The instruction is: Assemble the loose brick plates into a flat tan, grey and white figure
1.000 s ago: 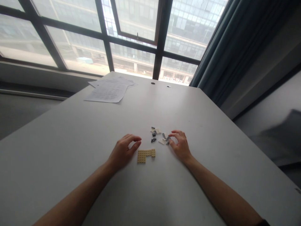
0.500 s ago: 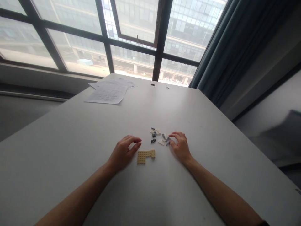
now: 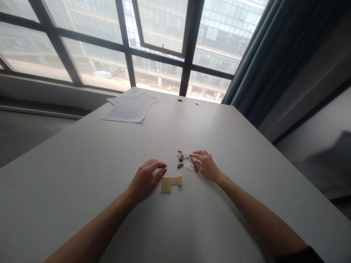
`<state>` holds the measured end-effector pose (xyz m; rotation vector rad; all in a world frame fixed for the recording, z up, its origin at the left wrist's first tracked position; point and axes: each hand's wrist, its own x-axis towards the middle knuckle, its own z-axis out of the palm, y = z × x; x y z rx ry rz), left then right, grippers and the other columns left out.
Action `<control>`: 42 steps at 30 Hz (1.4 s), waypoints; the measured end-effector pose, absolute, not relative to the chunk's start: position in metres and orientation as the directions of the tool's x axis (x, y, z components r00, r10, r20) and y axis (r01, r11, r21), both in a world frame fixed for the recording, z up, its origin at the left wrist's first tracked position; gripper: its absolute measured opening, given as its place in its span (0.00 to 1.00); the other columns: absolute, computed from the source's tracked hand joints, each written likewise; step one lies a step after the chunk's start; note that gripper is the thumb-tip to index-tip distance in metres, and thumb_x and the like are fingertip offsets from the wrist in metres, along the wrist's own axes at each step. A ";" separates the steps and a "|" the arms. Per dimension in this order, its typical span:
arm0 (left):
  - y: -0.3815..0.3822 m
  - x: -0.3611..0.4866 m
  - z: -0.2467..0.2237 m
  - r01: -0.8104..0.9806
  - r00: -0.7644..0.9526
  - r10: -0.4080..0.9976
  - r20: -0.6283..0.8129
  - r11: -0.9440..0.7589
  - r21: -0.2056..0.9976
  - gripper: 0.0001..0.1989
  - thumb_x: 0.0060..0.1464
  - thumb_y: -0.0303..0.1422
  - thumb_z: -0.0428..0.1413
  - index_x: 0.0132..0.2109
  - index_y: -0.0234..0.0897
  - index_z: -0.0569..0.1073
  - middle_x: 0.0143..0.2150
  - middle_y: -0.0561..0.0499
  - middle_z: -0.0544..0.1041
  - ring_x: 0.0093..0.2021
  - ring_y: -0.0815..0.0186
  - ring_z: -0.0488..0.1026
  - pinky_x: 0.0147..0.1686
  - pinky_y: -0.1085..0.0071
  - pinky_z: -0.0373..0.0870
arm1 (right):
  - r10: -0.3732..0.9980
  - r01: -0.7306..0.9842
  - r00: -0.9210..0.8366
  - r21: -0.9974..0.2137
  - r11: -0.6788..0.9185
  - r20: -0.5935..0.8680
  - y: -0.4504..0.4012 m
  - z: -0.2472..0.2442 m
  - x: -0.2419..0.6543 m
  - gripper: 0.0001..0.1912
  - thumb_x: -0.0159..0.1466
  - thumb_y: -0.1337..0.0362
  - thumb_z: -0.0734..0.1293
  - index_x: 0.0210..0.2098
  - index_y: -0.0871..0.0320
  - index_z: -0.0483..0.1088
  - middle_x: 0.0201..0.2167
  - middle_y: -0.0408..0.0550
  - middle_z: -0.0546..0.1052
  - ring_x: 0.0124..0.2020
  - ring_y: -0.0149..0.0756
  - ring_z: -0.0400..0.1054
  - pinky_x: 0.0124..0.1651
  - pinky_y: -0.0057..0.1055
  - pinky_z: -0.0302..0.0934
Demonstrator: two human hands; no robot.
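Observation:
A tan studded brick piece (image 3: 166,185) lies on the white table, close in front of my left hand (image 3: 148,178). That hand rests on its side, thumb and fingers slightly apart with nothing between them. My right hand (image 3: 205,165) hovers over the right side of a small pile of loose bricks, its thumb and fingers apart and partly hiding some grey ones. White bricks (image 3: 184,155), a flat white piece (image 3: 189,167) and dark bricks (image 3: 180,166) lie between the two hands.
Printed papers (image 3: 127,109) lie at the table's far left. Two small round fittings, one dark (image 3: 179,100), sit near the far edge of the table (image 3: 214,124). Windows stand behind it, with a dark curtain (image 3: 255,62) at the right.
My right hand has shifted left over the brick pile, its fingers reaching further toward the white bricks. My left hand has hardly moved. The camera view has shifted slightly.

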<state>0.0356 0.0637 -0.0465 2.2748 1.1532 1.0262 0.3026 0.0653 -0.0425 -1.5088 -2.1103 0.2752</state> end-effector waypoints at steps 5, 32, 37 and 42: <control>0.064 0.035 -0.048 0.521 0.405 0.810 0.424 -0.585 0.621 0.11 0.60 0.38 0.50 0.38 0.38 0.74 0.37 0.49 0.76 0.39 0.63 0.71 0.40 0.68 0.68 | 0.911 0.805 -0.352 -0.427 0.412 0.215 0.075 -0.036 0.305 0.21 0.58 0.76 0.62 0.46 0.51 0.73 0.45 0.46 0.76 0.50 0.40 0.66 0.53 0.41 0.55; 0.049 0.052 -0.049 0.404 0.438 0.601 0.668 -0.796 0.451 0.13 0.59 0.33 0.53 0.51 0.41 0.72 0.42 0.46 0.77 0.42 0.63 0.72 0.44 0.65 0.71 | 0.955 -0.088 -0.293 -0.996 0.014 0.040 0.033 -0.035 0.249 0.14 0.54 0.58 0.73 0.37 0.56 0.71 0.26 0.41 0.75 0.28 0.31 0.69 0.34 0.30 0.61; 0.047 0.052 -0.048 0.358 0.450 0.610 0.652 -0.792 0.494 0.07 0.60 0.34 0.53 0.42 0.39 0.75 0.34 0.48 0.77 0.36 0.66 0.71 0.38 0.69 0.71 | 0.960 -0.269 -0.275 -0.955 -0.124 -0.047 0.027 -0.036 0.241 0.15 0.55 0.53 0.72 0.33 0.58 0.71 0.21 0.41 0.74 0.24 0.29 0.66 0.30 0.28 0.60; 0.049 0.050 -0.048 0.375 0.454 0.621 0.639 -0.783 0.496 0.08 0.60 0.36 0.54 0.39 0.38 0.75 0.32 0.49 0.76 0.34 0.66 0.71 0.36 0.70 0.69 | 0.964 -0.302 -0.267 -0.947 -0.107 -0.024 0.025 -0.038 0.244 0.13 0.56 0.56 0.72 0.31 0.59 0.72 0.22 0.43 0.74 0.25 0.29 0.67 0.32 0.28 0.60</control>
